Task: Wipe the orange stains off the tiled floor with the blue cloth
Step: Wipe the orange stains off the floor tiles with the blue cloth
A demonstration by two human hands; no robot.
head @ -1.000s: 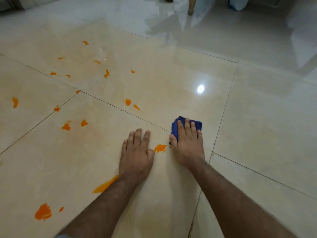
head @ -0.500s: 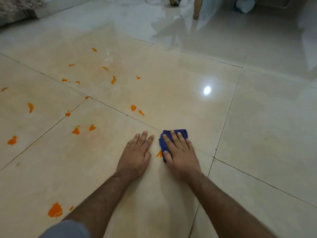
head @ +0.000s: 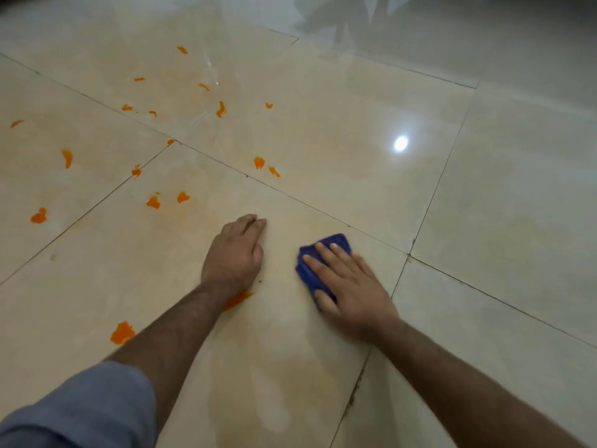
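My right hand point(head: 350, 286) presses flat on a folded blue cloth point(head: 310, 276) on the glossy cream tiled floor point(head: 355, 176), fingers spread over it. My left hand point(head: 234, 253) rests palm down on the tile to the cloth's left, fingers together. An orange smear point(head: 237, 299) shows just beside my left wrist. A larger orange stain point(head: 122, 333) lies left of my left forearm. Several more orange stains point(head: 153, 202) are scattered over the tiles to the far left and ahead, among them a pair point(head: 259, 162) beyond my left hand.
Dark grout lines point(head: 400, 279) cross the floor between large tiles. A bright lamp reflection point(head: 401, 143) shines on the tile ahead to the right. Faint orange haze tints the tile around my hands.
The cloth and my right hand have slid right and back toward me. The orange stain that lay between my hands is gone. My left hand's fingers have drawn together.
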